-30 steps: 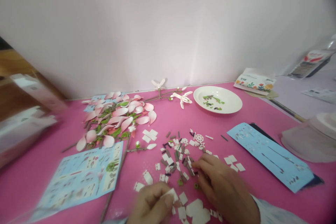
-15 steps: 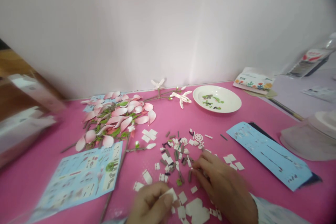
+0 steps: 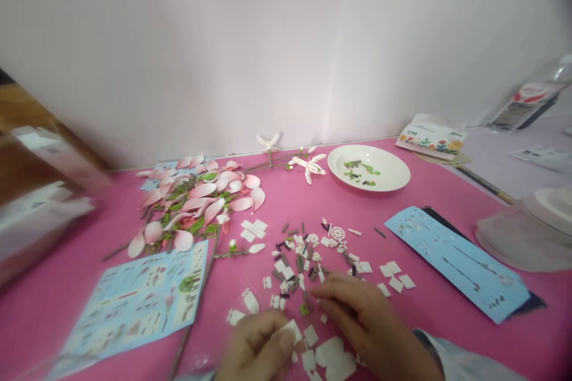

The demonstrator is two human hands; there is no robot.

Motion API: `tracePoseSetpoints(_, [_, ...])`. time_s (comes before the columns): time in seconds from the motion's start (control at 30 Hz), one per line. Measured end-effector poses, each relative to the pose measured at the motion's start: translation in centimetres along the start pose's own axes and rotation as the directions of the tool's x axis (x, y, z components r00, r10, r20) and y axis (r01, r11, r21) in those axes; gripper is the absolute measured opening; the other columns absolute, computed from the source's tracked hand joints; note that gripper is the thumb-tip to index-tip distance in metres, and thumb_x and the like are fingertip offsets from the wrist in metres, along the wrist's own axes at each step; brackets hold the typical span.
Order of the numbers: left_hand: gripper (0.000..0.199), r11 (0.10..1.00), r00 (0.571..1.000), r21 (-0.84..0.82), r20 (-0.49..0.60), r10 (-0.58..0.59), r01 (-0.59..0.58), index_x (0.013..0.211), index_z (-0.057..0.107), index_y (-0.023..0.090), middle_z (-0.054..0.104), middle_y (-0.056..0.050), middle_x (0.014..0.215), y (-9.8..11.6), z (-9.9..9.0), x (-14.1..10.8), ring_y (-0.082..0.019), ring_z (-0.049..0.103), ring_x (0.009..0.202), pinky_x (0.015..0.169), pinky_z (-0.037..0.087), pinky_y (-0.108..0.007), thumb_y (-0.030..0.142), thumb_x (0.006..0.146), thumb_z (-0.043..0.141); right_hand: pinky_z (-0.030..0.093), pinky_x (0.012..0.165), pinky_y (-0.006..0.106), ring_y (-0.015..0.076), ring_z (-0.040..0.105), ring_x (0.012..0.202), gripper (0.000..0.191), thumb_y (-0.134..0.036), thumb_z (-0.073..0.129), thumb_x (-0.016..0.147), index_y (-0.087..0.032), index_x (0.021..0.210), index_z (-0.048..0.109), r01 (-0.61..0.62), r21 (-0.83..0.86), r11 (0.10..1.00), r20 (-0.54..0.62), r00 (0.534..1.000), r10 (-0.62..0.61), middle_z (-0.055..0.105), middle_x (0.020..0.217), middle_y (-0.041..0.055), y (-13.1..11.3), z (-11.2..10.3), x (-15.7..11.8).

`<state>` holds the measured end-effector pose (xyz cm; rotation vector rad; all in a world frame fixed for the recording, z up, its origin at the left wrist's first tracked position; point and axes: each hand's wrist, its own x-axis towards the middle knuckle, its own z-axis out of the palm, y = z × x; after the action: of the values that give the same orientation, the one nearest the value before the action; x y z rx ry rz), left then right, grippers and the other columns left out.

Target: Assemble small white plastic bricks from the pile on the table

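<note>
My left hand [image 3: 263,345], at the bottom centre, is closed with thumb and fingers pinching a small flat white building piece [image 3: 292,328]. My right hand [image 3: 364,321] reaches over the near right side of a pile of small building pieces [image 3: 297,259]. Its fingers are stretched out and slightly bent, the tips touching or just above the pieces; nothing shows held in them. The pile mixes white, grey-brown and black parts, with a green piece [image 3: 304,309] near the right fingertips. Larger white plates [image 3: 336,360] lie between the two hands.
Pink petal flowers [image 3: 201,196] and a blue instruction sheet [image 3: 143,297] lie at left. White-flowered branches [image 3: 308,165] rest by the wall. A white plate [image 3: 397,175] holds green bits. At right are a blue booklet [image 3: 451,262], a plastic tub [image 3: 527,238] and a bottle [image 3: 531,98].
My right hand has moved toward me and slightly left over the pile, uncovering white pieces at its right side. My left hand stays in place with the white piece.
</note>
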<state>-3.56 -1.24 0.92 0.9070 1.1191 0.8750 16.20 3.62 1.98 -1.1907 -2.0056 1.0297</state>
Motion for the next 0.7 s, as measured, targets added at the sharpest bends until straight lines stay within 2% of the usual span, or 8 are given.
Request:
tracePoseSetpoints(0.1, [0.050, 1.000, 1.000, 0.021, 0.017, -0.008, 0.007, 0.065, 0.066, 0.012, 0.043, 0.004, 0.051, 0.0, 0.0, 0.1, -0.008, 0.032, 0.047, 0.047, 0.020, -0.023, 0.062, 0.074, 0.066, 0.047, 0.065, 0.027, 0.0165, 0.062, 0.069, 0.020, -0.022, 0.048, 0.092, -0.020, 0.088, 0.068, 0.001, 0.047, 0.999, -0.068, 0.998, 0.002, 0.066, 0.074, 0.0025, -0.1, -0.3, 0.2])
tracePoseSetpoints(0.17, [0.052, 0.999, 0.999, 0.048, 0.036, -0.017, 0.015, 0.066, 0.067, 0.012, 0.040, 0.005, 0.050, -0.2, 0.0, 0.2, -0.007, 0.029, 0.046, 0.046, 0.018, -0.023, 0.063, 0.074, 0.064, 0.047, 0.062, 0.026, 0.0160, 0.062, 0.065, 0.019, -0.025, 0.049, 0.092, -0.020, 0.086, 0.067, -0.041, 0.126, 0.991, -0.069, 0.996, 0.050, 0.066, 0.069, 0.0016, -0.4, -0.4, 0.1])
tracePoseSetpoints(0.23, [0.054, 0.997, 0.998, 0.071, 0.059, -0.021, 0.017, 0.068, 0.069, 0.012, 0.037, 0.006, 0.048, -0.5, 0.1, 0.3, -0.006, 0.027, 0.045, 0.045, 0.017, -0.023, 0.065, 0.075, 0.063, 0.047, 0.057, 0.025, 0.0151, 0.061, 0.060, 0.019, -0.028, 0.051, 0.090, -0.019, 0.083, 0.066, -0.121, 0.253, 0.960, -0.010, 0.992, 0.128, 0.065, 0.064, 0.0008, -0.6, -0.3, 0.0])
tracePoseSetpoints(0.33, [0.055, 0.994, 0.997, 0.108, 0.078, -0.003, -0.005, 0.070, 0.071, 0.012, 0.035, 0.006, 0.049, -0.9, 0.0, 0.4, -0.007, 0.026, 0.046, 0.045, 0.017, -0.023, 0.065, 0.075, 0.062, 0.046, 0.052, 0.022, 0.0132, 0.058, 0.054, 0.018, -0.034, 0.056, 0.088, -0.019, 0.081, 0.063, -0.220, 0.453, 0.864, 0.102, 0.975, 0.195, 0.062, 0.060, -0.0006, -0.8, -0.1, -0.1])
tracePoseSetpoints(0.5, [0.054, 0.983, 0.997, 0.180, 0.072, 0.033, -0.046, 0.072, 0.072, 0.012, 0.043, 0.002, 0.054, -1.3, -0.2, 0.5, -0.009, 0.033, 0.051, 0.049, 0.026, -0.023, 0.064, 0.076, 0.061, 0.046, 0.056, 0.022, 0.0128, 0.055, 0.063, 0.018, -0.033, 0.070, 0.080, -0.018, 0.071, 0.065, -0.127, 0.505, 0.854, 0.031, 0.991, 0.129, 0.060, 0.070, 0.0009, -1.0, -0.4, -0.1])
tracePoseSetpoints(0.57, [0.052, 0.975, 0.997, 0.215, 0.069, 0.047, -0.061, 0.073, 0.072, 0.013, 0.045, 0.002, 0.054, -1.4, -0.4, 0.5, -0.010, 0.036, 0.052, 0.050, 0.029, -0.023, 0.064, 0.077, 0.061, 0.046, 0.054, 0.022, 0.0124, 0.055, 0.060, 0.021, -0.037, 0.072, 0.077, -0.018, 0.070, 0.065, -0.200, 0.568, 0.798, 0.105, 0.980, 0.171, 0.060, 0.066, 0.0003, -1.2, -0.5, -0.1])
tracePoseSetpoints(0.7, [0.050, 0.947, 0.993, 0.301, 0.078, 0.091, -0.110, 0.074, 0.073, 0.014, 0.044, 0.002, 0.054, -1.7, -0.6, 0.4, -0.011, 0.035, 0.051, 0.051, 0.031, -0.023, 0.061, 0.079, 0.060, 0.048, 0.054, 0.023, 0.0119, 0.057, 0.054, 0.030, -0.044, 0.076, 0.072, -0.017, 0.073, 0.065, -0.381, 0.655, 0.653, 0.296, 0.924, 0.242, 0.062, 0.060, -0.0004, -1.3, -0.1, -0.3])
